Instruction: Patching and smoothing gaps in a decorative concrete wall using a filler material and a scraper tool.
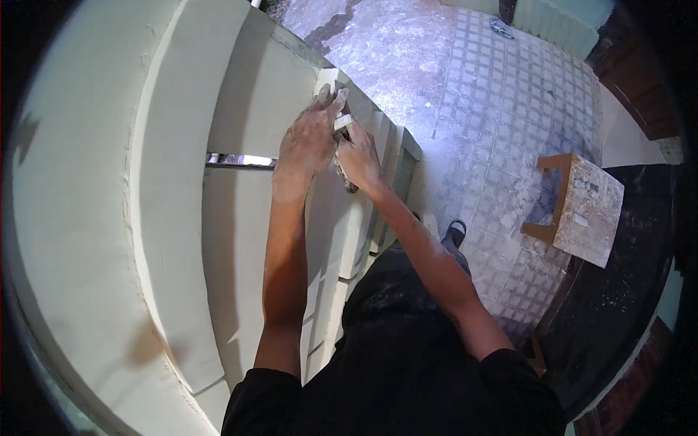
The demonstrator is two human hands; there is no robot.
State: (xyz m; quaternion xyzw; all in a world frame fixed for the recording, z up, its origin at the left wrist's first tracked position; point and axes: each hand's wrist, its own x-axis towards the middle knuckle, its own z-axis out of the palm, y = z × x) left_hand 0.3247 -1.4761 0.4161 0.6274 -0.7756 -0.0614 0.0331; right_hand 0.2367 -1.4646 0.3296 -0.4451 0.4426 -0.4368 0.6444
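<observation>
The small white piece (342,122) is between the fingers of my right hand (359,154), up by the far end of a pale strip (329,75). My right hand is closed and pinches the piece. My left hand (309,145) is just beside it, with its fingers bent near the strip. I can't tell if they hold anything.

I think the work is partway done. The big pale panel (269,94) and the strips are in place, and pale color covers most of what I see. But there is a gap (243,159) across the panel with light coming through. The long curved board (182,182) has a rough, bumpy line down one side, so that side doesn't look neat yet. I can't tell how much is left, because my hands hide the spot.

Farther out, the tile floor (494,109) looks dusty, and so does my shoe (456,230). On my right is a low surface (600,196) with brown legs. A little white scrap (579,219) lies on it. I see no brand, label or words that I can read anywhere.
</observation>
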